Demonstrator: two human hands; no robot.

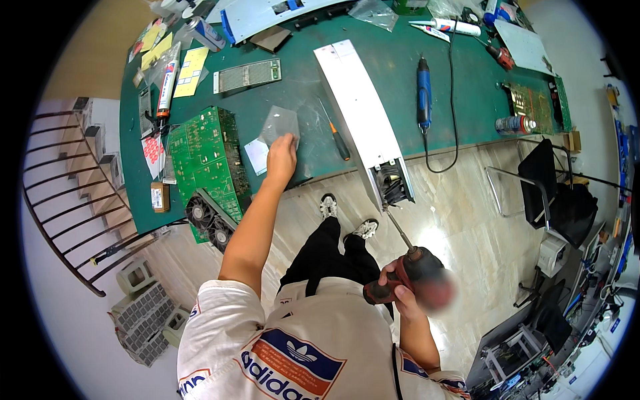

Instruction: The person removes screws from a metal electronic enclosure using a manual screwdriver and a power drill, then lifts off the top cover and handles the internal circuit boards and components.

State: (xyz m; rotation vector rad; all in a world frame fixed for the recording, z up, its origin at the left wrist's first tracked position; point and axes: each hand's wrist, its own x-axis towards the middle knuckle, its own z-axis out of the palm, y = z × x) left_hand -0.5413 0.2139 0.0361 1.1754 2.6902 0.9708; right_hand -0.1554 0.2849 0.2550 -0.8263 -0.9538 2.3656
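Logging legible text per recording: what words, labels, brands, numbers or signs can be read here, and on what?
I leave printed wording and brands uncopied; here is where print stands.
White shirt: large legible lettering, with a blue-and-orange panel.
White-and-orange cartridge: too small to read surely.
Blue-and-white can: too small.
Small cardboard box: label too small.
Red-and-black drill in the right hand: none readable; one end is blurred.

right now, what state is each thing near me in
Left hand: fingers at clear plastic
Right hand: gripping drill
Drill: held, bit toward white casing; running or not, unclear
White casing: near end open, overhanging table
Green circuit board: lying
Blue power tool: lying, corded
Hand screwdriver: lying
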